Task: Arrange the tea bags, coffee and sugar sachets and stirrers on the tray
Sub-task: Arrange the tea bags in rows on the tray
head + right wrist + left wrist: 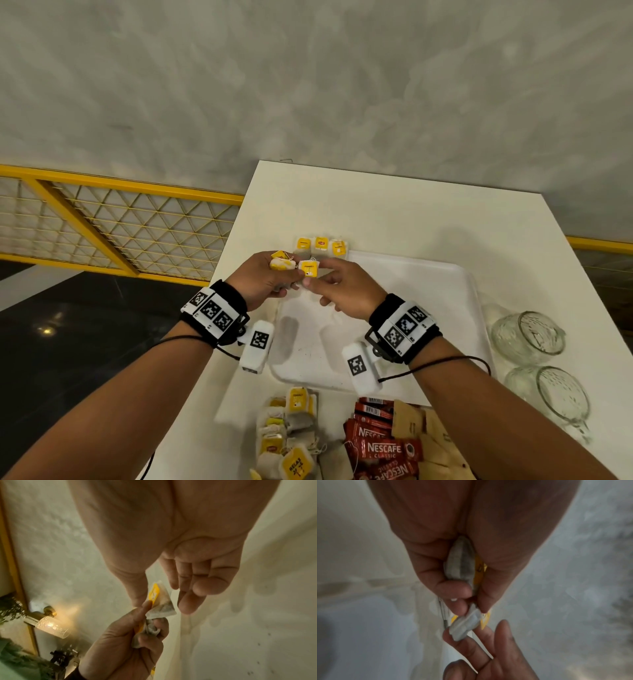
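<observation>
Over the far left part of the white tray [404, 294], my left hand [286, 275] grips a small bundle of tea bags [281, 263] with yellow tags. My right hand [317, 274] pinches one tea bag [309, 268] between thumb and fingers, right beside the left thumb. In the right wrist view this tea bag [162, 601] sits between my right thumb and fingers, with the left hand's bundle [147, 631] just below it. Three tea bags [321, 247] lie in a row at the tray's far left corner. No stirrers show.
Near me on the white table [411, 219] lie a heap of tea bags [291, 428], red Nescafe sachets [380, 445] and brown sugar sachets [421, 431]. Two glass jars [527, 335] [558, 397] lie on their sides right of the tray. A yellow railing [120, 219] runs beyond the table's left edge.
</observation>
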Demonstrator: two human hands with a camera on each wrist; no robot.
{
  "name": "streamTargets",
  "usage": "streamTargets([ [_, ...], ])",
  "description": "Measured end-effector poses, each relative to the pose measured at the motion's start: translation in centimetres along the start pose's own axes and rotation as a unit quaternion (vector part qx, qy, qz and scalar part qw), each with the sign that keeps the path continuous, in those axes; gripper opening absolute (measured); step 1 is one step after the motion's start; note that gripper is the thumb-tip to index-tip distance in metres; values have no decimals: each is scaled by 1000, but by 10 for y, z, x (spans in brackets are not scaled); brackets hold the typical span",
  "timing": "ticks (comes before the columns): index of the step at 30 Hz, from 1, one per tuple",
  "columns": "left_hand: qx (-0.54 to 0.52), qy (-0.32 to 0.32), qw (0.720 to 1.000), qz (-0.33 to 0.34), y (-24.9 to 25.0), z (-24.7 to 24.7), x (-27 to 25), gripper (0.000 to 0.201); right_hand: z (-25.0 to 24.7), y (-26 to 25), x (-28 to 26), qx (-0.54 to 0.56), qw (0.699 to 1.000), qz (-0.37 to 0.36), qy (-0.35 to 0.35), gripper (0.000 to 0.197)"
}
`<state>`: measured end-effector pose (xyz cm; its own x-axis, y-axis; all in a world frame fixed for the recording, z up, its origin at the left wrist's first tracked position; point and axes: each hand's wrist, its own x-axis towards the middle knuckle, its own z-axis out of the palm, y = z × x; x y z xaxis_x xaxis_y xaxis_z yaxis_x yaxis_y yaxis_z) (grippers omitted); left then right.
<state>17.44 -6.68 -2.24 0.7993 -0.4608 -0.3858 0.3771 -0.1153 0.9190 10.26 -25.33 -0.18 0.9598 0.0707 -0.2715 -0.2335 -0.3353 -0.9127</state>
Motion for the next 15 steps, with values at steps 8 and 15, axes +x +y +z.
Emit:
streamTargets([
  [8, -4, 62, 998, -21, -8, -13, 2, 15, 9, 23, 43, -90, 992, 14, 82, 26],
  [15, -181, 44, 979, -78, -10, -31, 3, 33, 14, 24, 74, -161, 978, -8, 131, 27],
])
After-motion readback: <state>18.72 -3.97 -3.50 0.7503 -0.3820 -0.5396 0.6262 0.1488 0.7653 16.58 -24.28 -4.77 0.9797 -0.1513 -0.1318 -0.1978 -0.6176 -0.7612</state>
